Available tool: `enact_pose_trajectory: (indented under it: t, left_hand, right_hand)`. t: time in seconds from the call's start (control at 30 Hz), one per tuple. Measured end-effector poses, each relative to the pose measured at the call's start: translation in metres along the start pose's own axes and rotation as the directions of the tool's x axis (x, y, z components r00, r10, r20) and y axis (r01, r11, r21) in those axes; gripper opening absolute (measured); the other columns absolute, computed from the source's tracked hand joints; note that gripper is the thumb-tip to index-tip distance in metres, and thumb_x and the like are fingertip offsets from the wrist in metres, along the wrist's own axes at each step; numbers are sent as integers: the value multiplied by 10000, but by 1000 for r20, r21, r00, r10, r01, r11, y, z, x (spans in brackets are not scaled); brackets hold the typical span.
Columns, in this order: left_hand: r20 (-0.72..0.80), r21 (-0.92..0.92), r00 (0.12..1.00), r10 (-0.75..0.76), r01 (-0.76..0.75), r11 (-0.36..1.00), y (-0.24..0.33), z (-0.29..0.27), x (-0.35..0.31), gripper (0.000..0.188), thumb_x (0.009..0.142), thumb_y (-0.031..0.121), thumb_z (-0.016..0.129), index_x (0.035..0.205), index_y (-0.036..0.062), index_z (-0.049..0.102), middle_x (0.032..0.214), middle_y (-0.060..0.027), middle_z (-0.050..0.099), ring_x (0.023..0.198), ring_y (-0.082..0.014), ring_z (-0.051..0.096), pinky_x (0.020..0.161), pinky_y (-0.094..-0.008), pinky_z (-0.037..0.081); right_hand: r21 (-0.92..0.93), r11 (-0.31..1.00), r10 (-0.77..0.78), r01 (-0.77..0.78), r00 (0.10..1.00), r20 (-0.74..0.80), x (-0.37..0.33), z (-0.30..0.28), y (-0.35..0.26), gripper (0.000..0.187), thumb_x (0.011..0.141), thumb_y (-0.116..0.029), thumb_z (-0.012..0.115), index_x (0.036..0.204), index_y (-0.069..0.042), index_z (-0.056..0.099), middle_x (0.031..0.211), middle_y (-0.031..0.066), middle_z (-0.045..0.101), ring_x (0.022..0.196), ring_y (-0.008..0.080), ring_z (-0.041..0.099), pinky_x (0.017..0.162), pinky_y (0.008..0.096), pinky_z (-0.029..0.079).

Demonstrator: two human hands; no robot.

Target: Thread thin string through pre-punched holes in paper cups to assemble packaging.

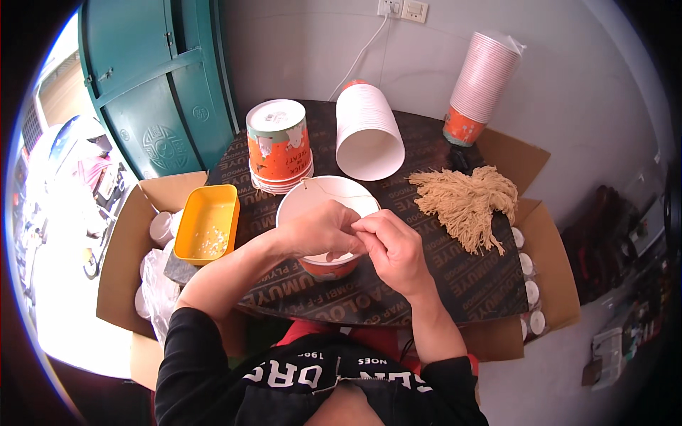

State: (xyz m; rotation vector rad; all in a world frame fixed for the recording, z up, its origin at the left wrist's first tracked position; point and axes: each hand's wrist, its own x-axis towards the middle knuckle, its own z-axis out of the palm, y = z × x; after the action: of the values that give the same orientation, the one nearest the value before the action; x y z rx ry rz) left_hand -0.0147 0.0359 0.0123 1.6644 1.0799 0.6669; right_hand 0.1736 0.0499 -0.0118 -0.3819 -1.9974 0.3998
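Observation:
A paper bucket [290, 206], white inside and orange outside, stands open end up at the table's front. A thin beige string [328, 192] runs from the far left of its rim across the opening toward my fingers. Over the bucket's near right side, my left hand [323, 231] and my right hand [394, 248] meet with fingertips pinched together, closed on the string. Its end between the fingers is hidden. To the right lies a bundle of beige strings [465, 202].
Upside-down orange buckets [278, 153] and a white stack on its side [369, 142] sit behind; a tall stack [483, 85] stands back right. A yellow tray [229, 213] with small white bits is at left. Cardboard boxes [124, 284] with white items flank the dark table [284, 302].

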Motion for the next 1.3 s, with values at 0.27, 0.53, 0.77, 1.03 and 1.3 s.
enact_pose_trajectory:
  t: [0.27, 0.53, 0.77, 1.03, 1.3]
  left_hand:
    - [37, -114, 999, 2, 2, 994, -1, 1, 3, 79, 855, 36, 664, 832, -39, 658, 683, -41, 622, 558, -91, 563, 513, -240, 434]
    - [61, -197, 997, 54, -41, 979, -4, 1, 8, 66, 869, -30, 648, 915, -62, 612, 756, -74, 633, 614, -108, 588, 539, -235, 463]
    - [50, -276, 995, 87, -69, 959, -5, 3, 10, 88, 852, -50, 655, 897, -48, 579, 759, -84, 641, 609, -116, 607, 529, -236, 483]
    - [36, -261, 996, 85, -73, 963, -2, 4, 8, 103, 846, -43, 678, 887, -45, 584, 733, -82, 639, 600, -123, 616, 526, -236, 490]
    - [41, -161, 997, 67, -59, 985, -3, 3, 9, 113, 810, -16, 706, 856, -23, 603, 686, -63, 629, 588, -118, 613, 534, -244, 482]
  right_hand:
    - [-80, 987, 128, -138, 985, -118, -12, -6, -1, 187, 812, 88, 646, 983, 18, 612, 1067, 161, 573, 966, 320, 585, 827, 397, 497]
    - [-54, 974, 211, -219, 969, -131, -32, -1, 3, 96, 857, 56, 631, 945, 21, 616, 1002, 131, 590, 939, 311, 581, 811, 380, 485]
    - [13, 962, 273, -274, 951, -146, -34, 1, 0, 142, 838, 81, 626, 968, 23, 623, 1005, 132, 592, 944, 306, 584, 819, 376, 485]
    - [-68, 973, 210, -221, 967, -146, -32, 3, -4, 158, 805, 83, 661, 942, 17, 620, 1021, 122, 603, 929, 268, 614, 784, 339, 501]
    - [-185, 978, 72, -100, 986, -154, -29, 10, 1, 178, 794, 99, 642, 895, 1, 534, 996, 149, 575, 889, 337, 581, 763, 416, 496]
